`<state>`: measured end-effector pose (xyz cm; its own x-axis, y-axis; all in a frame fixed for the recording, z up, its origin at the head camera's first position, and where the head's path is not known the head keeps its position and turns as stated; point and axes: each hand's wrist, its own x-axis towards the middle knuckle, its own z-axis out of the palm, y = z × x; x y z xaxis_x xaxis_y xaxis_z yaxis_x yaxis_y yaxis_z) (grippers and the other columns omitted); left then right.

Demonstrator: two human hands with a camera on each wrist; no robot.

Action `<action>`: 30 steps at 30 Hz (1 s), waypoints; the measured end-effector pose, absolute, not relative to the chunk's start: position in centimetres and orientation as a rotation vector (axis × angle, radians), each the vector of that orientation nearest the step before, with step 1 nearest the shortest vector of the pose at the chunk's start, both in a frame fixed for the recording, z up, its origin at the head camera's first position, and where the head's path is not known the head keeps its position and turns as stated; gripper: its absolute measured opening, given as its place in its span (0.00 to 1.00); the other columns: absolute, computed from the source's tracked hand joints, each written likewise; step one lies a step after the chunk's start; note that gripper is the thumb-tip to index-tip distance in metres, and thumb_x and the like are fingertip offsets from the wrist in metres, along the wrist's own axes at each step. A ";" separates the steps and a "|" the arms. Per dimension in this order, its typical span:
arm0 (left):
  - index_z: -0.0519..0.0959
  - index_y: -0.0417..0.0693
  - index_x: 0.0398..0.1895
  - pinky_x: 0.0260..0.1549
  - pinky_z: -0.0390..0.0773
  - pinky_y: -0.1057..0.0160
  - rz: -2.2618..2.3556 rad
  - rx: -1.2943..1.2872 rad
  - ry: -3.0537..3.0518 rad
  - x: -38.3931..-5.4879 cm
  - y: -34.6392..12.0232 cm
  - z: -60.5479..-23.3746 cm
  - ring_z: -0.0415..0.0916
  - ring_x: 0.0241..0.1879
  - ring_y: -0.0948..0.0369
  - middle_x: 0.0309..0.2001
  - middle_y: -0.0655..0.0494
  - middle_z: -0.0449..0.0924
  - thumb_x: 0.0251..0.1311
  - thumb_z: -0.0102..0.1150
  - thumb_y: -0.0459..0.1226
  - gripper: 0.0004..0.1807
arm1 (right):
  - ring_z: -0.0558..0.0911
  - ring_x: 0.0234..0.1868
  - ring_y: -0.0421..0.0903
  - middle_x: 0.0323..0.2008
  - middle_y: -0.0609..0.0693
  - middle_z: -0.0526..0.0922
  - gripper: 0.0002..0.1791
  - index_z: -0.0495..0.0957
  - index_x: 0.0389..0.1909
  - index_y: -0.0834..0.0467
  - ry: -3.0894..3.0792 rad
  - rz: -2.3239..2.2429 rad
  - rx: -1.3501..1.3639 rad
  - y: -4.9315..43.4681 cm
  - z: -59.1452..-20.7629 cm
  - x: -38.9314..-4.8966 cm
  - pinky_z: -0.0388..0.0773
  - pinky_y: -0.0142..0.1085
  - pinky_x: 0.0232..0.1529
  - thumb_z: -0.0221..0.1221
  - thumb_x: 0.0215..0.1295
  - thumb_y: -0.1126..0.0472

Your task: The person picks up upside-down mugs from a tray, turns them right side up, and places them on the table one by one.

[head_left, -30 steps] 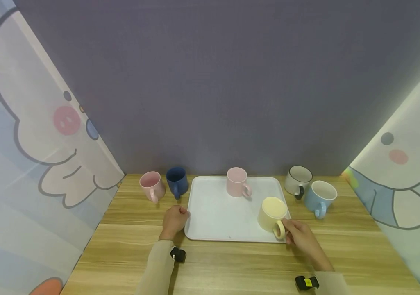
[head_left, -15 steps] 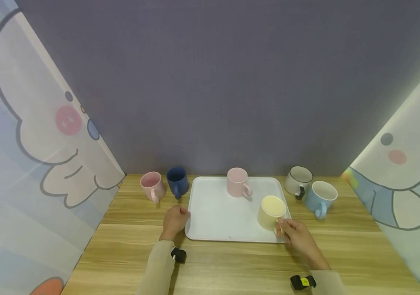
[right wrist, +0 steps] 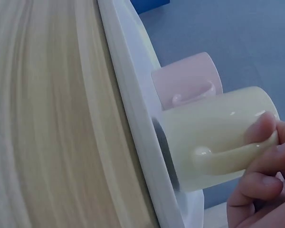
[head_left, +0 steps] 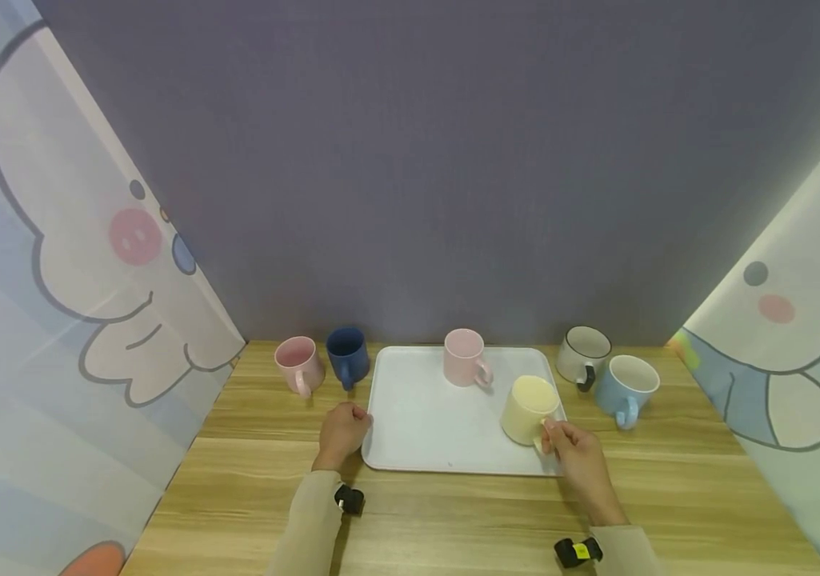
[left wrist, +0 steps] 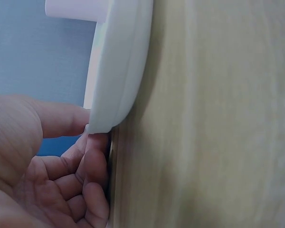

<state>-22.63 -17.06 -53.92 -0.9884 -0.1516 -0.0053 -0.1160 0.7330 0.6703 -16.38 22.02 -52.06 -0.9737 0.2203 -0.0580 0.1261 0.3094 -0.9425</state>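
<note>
A pale yellow mug (head_left: 528, 412) stands at the right end of the white tray (head_left: 438, 432), a dark shadow beneath its base in the right wrist view. My right hand (head_left: 582, 464) pinches its handle (right wrist: 232, 159) between thumb and fingers. At the tray's left edge, my left hand (head_left: 342, 436) grips the rim. Its thumb (left wrist: 66, 118) lies on top and the fingers curl underneath in the left wrist view. Toward the back of the tray sits a light pink mug (head_left: 462, 360), its handle turned right.
Left of the tray, another pink mug (head_left: 299, 368) and a dark blue mug (head_left: 348, 356) stand on the wooden table (head_left: 453, 520). On the right are a white mug (head_left: 577, 360) with a black handle and a light blue mug (head_left: 618, 392). A grey wall (head_left: 410, 176) rises behind.
My right hand has moved left and taken the yellow mug's handle. The mug has shifted slightly away and its handle has turned. My left hand stays at the tray's edge.
</note>
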 end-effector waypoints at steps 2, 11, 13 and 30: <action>0.83 0.45 0.29 0.30 0.75 0.57 -1.105 0.225 -2.877 -22.6 -17.1 -54.0 0.78 0.30 0.55 0.30 0.51 0.84 0.60 0.65 0.39 0.07 | 0.67 0.26 0.38 0.21 0.43 0.72 0.25 0.79 0.30 0.66 -2.465 1.766 -0.347 21.8 -51.9 -16.5 0.65 0.32 0.30 0.52 0.80 0.50; 0.83 0.45 0.29 0.29 0.75 0.58 -1.109 0.230 -2.876 -22.6 -17.0 -54.1 0.78 0.30 0.56 0.30 0.52 0.84 0.60 0.65 0.39 0.07 | 0.66 0.25 0.38 0.22 0.43 0.72 0.26 0.78 0.33 0.65 -2.424 1.765 -0.351 21.5 -50.7 -17.0 0.65 0.32 0.29 0.50 0.80 0.46; 0.83 0.45 0.29 0.29 0.75 0.58 -1.109 0.230 -2.874 -22.6 -17.0 -54.0 0.78 0.30 0.56 0.30 0.52 0.84 0.60 0.65 0.39 0.07 | 0.65 0.25 0.39 0.22 0.43 0.70 0.26 0.77 0.33 0.64 -2.416 1.774 -0.352 21.4 -50.5 -17.2 0.64 0.32 0.28 0.50 0.80 0.45; 0.83 0.45 0.29 0.29 0.75 0.58 -1.098 0.230 -2.879 -22.8 -17.1 -54.1 0.78 0.30 0.56 0.30 0.52 0.84 0.60 0.66 0.39 0.07 | 0.66 0.26 0.40 0.22 0.42 0.72 0.24 0.78 0.31 0.65 -2.359 1.735 -0.309 20.4 -48.0 -18.6 0.64 0.33 0.30 0.52 0.79 0.49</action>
<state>-22.77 -17.09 -54.12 -0.9876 -0.1571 -0.0052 -0.1207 0.7364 0.6657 -18.60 20.42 -48.04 -0.9588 0.2821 0.0342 0.0513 0.2901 -0.9556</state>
